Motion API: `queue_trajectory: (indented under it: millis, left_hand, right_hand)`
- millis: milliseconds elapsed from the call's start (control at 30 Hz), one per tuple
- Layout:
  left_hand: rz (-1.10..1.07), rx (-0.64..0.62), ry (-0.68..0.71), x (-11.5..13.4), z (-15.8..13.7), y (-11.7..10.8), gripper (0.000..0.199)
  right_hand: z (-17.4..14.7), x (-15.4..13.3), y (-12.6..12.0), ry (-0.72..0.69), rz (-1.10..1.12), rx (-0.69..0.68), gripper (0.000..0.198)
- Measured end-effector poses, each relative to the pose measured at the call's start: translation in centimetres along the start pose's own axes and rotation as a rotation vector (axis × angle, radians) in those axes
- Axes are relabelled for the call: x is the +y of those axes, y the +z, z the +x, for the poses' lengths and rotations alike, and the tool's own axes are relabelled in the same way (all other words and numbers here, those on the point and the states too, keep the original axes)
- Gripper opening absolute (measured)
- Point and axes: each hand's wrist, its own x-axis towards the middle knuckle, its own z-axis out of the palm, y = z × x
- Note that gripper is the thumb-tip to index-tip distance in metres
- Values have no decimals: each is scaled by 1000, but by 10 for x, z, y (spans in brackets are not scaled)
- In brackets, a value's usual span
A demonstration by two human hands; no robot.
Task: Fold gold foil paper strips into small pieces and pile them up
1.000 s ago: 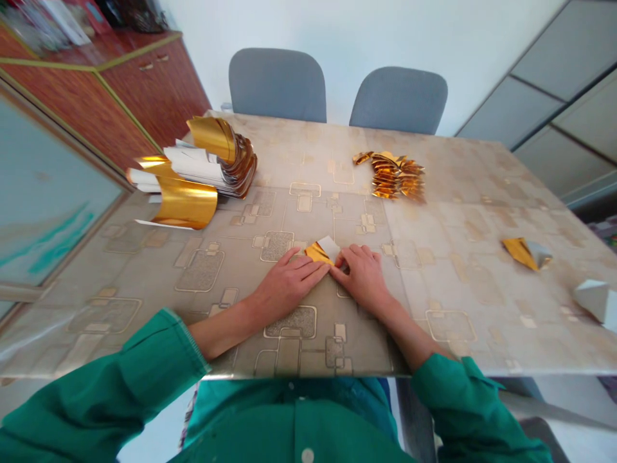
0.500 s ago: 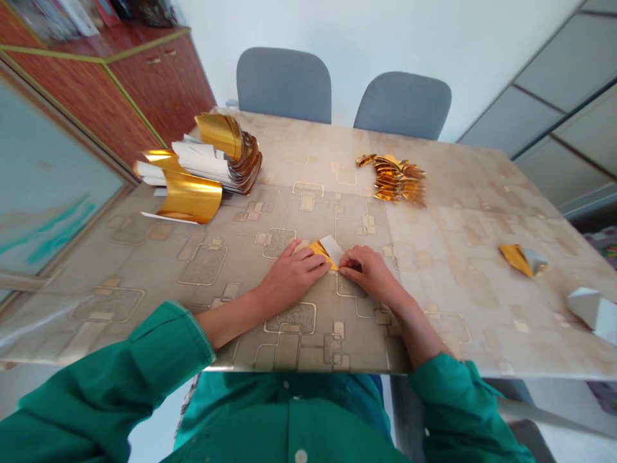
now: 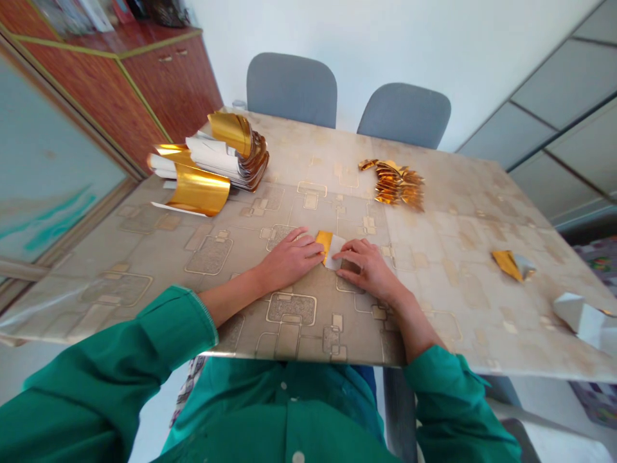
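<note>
A small piece of folded foil paper [image 3: 324, 240], gold on its left part and white on its right, lies on the table in front of me. My left hand [image 3: 290, 260] rests low on the tabletop, its fingertips closed on the paper's left edge; its thumb is mostly hidden. From the right, my right hand [image 3: 365, 265] reaches the white part with a curved forefinger, while its thumb stays apart below. The patterned tablecloth [image 3: 289, 308] lies beneath both hands.
At the back left stand stacks of curled gold-and-white sheets [image 3: 202, 190]. A row of folded gold pieces [image 3: 399, 185] sits beyond my right hand. Farther right lie a gold-and-silver folded piece [image 3: 508, 265] and a white folded sheet [image 3: 585, 321]. Two grey chairs [image 3: 292, 90] face me.
The paper has turned, and its white part now lies to the right of the gold. My right thumb and forefinger have moved apart from their pinch at its lower corner. The view has shifted slightly.
</note>
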Motion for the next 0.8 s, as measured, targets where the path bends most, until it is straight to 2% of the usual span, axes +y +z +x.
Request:
queue_trajectory:
  millis: [167,267,367,533,700,800]
  left_hand:
    - [-46,9,5,2,0,4,19]
    - [-69,-21,4,4,-4,3,20]
    - [-98,-66,-21,7,-10,1,29]
    - [-169,-103,-70,9,-14,0,34]
    - [-258,-96,-131,8,-10,-1,36]
    - [-298,-87,-131,6,-9,-1,31]
  right_hand:
    - [1,-4,2,-43,-36,25,23]
    - [2,-5,5,-74,-17,33,22]
    - [2,-5,6,-62,-10,37,22]
    - [0,-4,5,-74,27,26,34]
    - [4,-2,9,-77,7,68,21]
    - [9,-1,12,-96,-20,81,19]
